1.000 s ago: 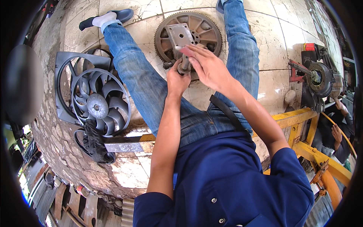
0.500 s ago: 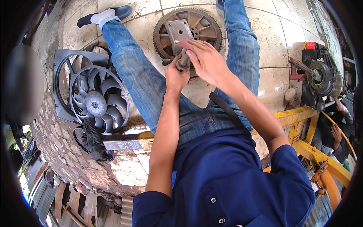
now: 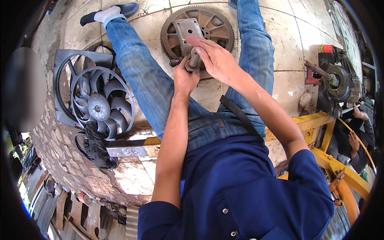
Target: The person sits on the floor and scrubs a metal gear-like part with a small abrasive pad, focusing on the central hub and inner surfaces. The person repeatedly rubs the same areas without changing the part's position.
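Observation:
I sit on a tiled floor with my legs spread. Between them lies a round toothed flywheel, and a grey metal part with a short shaft rests on it. My left hand is shut around the lower end of that shaft. My right hand presses a small reddish abrasive sheet against the part's upper end, fingers closed over it. The shaft is mostly hidden by both hands.
A grey radiator fan in its shroud lies to the left, with a black cloth at its lower edge. A machine with a round disc stands at the right. A yellow frame runs beside me, where another person's hands show.
Both hands stay on the metal part. My right hand has slid slightly along the part with the abrasive sheet. The view has shifted a little.

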`<action>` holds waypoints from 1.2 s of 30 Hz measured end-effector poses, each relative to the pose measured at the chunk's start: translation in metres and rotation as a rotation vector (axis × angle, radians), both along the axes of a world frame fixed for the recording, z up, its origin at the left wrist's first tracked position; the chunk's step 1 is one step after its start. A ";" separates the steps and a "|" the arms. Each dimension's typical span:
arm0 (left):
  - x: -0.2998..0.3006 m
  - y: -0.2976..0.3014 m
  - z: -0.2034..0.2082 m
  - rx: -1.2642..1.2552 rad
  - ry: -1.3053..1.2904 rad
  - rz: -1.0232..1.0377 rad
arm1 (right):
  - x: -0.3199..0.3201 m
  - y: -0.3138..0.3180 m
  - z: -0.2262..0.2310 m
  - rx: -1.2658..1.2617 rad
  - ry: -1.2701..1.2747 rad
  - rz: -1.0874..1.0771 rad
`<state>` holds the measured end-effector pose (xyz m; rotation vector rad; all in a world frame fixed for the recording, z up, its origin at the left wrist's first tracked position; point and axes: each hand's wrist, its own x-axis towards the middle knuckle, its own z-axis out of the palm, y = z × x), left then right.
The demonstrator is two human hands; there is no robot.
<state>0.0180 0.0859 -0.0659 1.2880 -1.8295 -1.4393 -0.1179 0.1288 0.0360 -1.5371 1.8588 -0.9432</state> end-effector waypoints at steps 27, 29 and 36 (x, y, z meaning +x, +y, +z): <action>0.000 -0.001 0.012 0.030 -0.018 -0.002 | 0.016 0.004 -0.005 -0.213 0.252 0.082; 0.000 -0.001 0.015 0.014 0.006 -0.015 | 0.015 0.005 -0.004 -0.227 0.275 0.102; -0.001 -0.001 -0.001 0.006 0.018 0.020 | 0.011 0.003 -0.009 -0.140 0.045 -0.041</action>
